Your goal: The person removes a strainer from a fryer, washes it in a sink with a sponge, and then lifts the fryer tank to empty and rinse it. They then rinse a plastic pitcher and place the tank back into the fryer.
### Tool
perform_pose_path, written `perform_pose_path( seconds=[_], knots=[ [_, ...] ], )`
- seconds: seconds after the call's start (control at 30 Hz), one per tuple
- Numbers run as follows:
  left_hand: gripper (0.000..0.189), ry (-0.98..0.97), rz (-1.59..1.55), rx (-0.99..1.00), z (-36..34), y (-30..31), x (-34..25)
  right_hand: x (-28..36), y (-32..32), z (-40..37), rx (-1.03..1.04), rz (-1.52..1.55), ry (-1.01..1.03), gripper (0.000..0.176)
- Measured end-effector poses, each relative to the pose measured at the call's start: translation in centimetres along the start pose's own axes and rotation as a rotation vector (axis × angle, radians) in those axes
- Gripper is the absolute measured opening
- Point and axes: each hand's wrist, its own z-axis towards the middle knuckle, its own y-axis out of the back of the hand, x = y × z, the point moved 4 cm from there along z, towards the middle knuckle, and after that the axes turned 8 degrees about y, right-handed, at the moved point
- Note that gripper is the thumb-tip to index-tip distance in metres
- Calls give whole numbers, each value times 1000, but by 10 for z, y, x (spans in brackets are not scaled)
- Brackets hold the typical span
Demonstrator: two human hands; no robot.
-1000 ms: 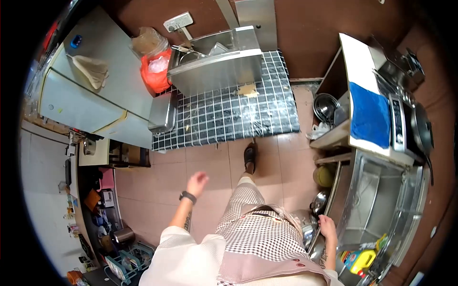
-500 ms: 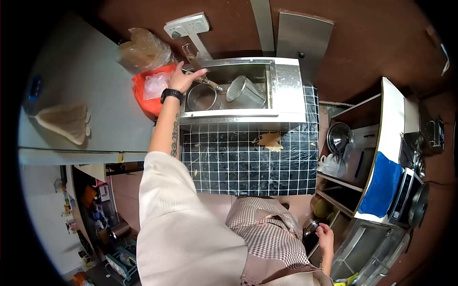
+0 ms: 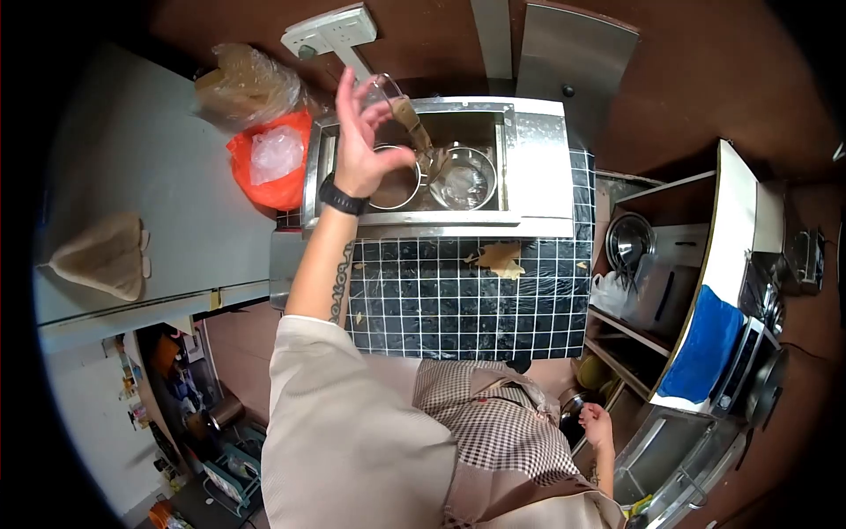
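My left hand (image 3: 363,150) is open, its fingers spread. It is above the left end of a metal basin (image 3: 546,176) set on the counter. Beside its fingers rises the brown handle (image 3: 411,122) of a strainer, with a wire loop at its top end. One round strainer basket (image 3: 464,180) stands in the right part of the basin, mouth up. Another strainer (image 3: 401,181) sits to its left, partly hidden by my hand. My right hand (image 3: 597,426) hangs low beside the checked apron (image 3: 502,432), fingers curled, with nothing visible in them.
A red bag (image 3: 282,181) with clear plastic in it lies left of the basin. A cloth (image 3: 110,257) is on the grey surface further left. Black gridded covering (image 3: 423,300) with a torn patch fronts the basin. Shelves at right hold metal bowls (image 3: 630,240).
The right strainer basket has gone from tilted to upright in the basin. My left hand has moved right and its fingers have spread upward. My right hand stays low.
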Motion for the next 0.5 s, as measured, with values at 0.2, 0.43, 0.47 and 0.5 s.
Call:
perform_pose_path(
  seconds=[0.2,0.43,0.47,0.5],
  knots=[
    [139,-42,490,103,-20,-37,-4,-28,-11,-9,0,8,-61,23],
    [6,114,-9,-163,12,-18,40,-40,-28,-5,22,75,-72,17],
    [3,132,-51,-144,18,-16,39,-38,-30,-6,14,107,-77,18],
    [2,147,-96,-123,24,-16,34,-36,-31,-6,11,95,-72,18]
  ],
)
